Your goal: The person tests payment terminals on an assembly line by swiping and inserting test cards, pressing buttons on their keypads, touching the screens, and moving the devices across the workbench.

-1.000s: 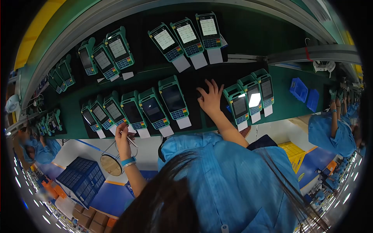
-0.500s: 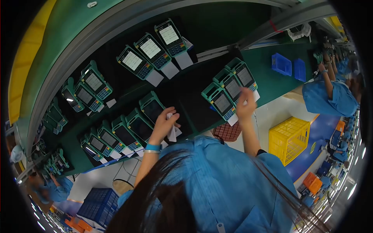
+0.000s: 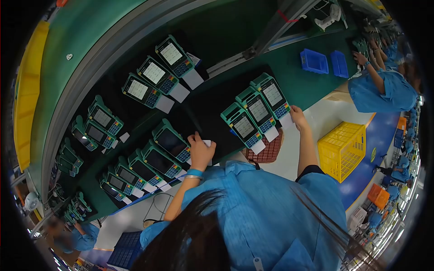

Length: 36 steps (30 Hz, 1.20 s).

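Observation:
Near the middle of the bench my left hand (image 3: 201,150) is closed on a white paper slip (image 3: 208,143), mostly covered by the fingers. Just left of it lies a dark-screened card payment terminal (image 3: 172,138) in a green case. My right hand (image 3: 298,116) pinches the edge of another white paper slip (image 3: 286,120), which sticks out from the bottom of a lit payment terminal (image 3: 272,94). Two more lit terminals, a middle one (image 3: 257,109) and a left one (image 3: 243,127), stand beside it, each with a white slip at its lower end.
Several terminals (image 3: 153,72) with slips lie farther back, and others form a row (image 3: 143,165) along the near left edge. Blue trays (image 3: 314,62) sit to the right. A yellow crate (image 3: 341,151) is on the floor. Co-workers in blue (image 3: 384,90) sit right and lower left.
My right hand has come from above the right-hand terminals to the slip at the rightmost one. My left hand has turned over the bench, its slip now more covered. The view has shifted.

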Each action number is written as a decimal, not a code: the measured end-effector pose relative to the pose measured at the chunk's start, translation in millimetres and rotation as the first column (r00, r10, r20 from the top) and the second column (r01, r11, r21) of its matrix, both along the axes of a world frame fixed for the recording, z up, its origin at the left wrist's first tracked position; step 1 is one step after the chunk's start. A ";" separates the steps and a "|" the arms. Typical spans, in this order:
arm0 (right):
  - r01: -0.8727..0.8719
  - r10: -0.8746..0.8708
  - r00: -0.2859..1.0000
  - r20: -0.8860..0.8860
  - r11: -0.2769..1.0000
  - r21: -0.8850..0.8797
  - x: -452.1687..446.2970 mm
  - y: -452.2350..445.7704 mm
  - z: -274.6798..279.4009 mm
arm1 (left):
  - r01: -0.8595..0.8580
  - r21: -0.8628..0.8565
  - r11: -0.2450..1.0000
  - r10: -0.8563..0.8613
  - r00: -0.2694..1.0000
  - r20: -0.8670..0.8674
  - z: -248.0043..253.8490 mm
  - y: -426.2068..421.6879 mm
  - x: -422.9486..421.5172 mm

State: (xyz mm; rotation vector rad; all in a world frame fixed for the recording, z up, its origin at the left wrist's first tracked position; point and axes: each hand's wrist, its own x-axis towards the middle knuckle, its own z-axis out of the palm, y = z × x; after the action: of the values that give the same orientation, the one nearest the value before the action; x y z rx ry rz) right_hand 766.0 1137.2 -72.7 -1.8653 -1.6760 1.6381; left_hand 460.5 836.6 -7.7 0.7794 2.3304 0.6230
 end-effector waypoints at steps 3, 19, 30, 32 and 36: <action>0.037 -0.037 0.997 0.064 0.999 -0.001 7.9 7.9 -1.9 | -0.018 -0.008 1.000 0.018 1.000 -0.015 -5.0 4.2 -1.2; -0.445 0.393 0.874 0.287 0.409 0.796 -79.4 -27.5 77.6 | 0.087 0.246 0.965 -0.157 0.948 0.278 1.6 146.8 31.2; -0.709 0.446 0.684 0.577 0.219 0.671 -96.2 -55.8 25.4 | -0.612 0.334 0.717 0.452 0.773 0.446 56.6 14.3 -124.2; -0.698 0.448 0.695 0.563 0.230 0.678 -84.5 -32.8 19.9 | -0.656 0.366 0.660 0.515 0.749 0.416 59.4 -8.8 -152.2; -0.611 0.475 0.755 0.452 0.258 0.749 -123.9 -31.6 32.0 | -0.681 0.342 0.647 0.595 0.732 0.331 40.6 -26.9 -208.2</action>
State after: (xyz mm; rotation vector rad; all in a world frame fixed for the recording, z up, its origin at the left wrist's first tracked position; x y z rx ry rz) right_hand 642.1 1105.6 -40.7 -0.8616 -2.6892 0.3853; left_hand 252.3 809.7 32.9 0.0007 2.2719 1.5180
